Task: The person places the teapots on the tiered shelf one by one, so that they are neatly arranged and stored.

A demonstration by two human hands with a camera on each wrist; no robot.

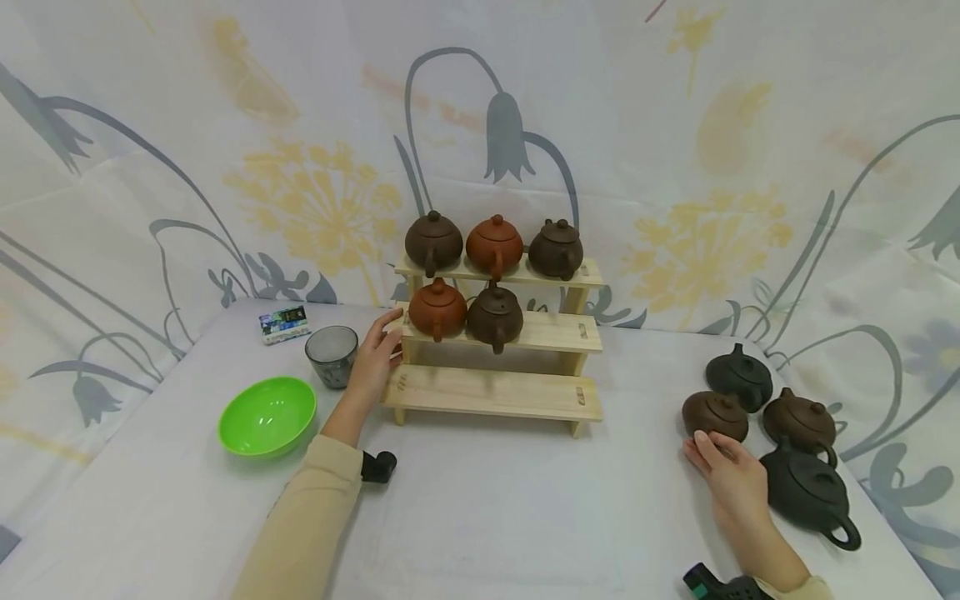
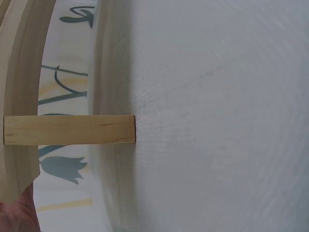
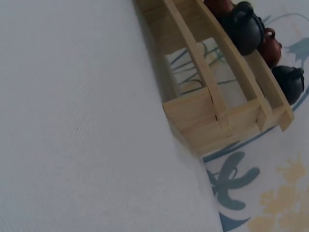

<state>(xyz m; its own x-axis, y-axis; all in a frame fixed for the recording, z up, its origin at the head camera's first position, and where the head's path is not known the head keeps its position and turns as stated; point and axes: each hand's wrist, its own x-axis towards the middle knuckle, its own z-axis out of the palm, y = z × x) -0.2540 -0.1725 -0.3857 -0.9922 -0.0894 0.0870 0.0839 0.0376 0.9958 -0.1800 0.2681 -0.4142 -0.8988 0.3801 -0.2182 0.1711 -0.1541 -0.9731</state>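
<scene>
At the left of the counter [image 1: 525, 525] sit a green bowl [image 1: 262, 443], a small box [image 1: 284, 325] behind it, and a grey cup [image 1: 332, 372] close to the left hand [image 1: 369, 358]. That hand has its fingers bent round the left end of the stand's middle shelf; a light, steady hold is best there, since any tug would rock the wooden stand [image 1: 487, 392].

The stand carries five teapots: a dark one [image 1: 433, 243], a reddish one [image 1: 495, 242] and another dark one [image 1: 557, 252] on top, then a reddish one [image 1: 437, 312] and a dark one [image 1: 496, 318] on the middle shelf.

Well to the right, the right hand [image 1: 726, 468] appears nearly closed on the near side of a brown teapot [image 1: 712, 415], thumb and fingers pinching; its handle is hidden. The teapot stands among a black teapot [image 1: 739, 379] behind, a second brown one [image 1: 804, 423] and a big black one [image 1: 806, 490]. A good lift would go straight up, level, with the lid watched, and clear these neighbours before any sideways move.
</scene>
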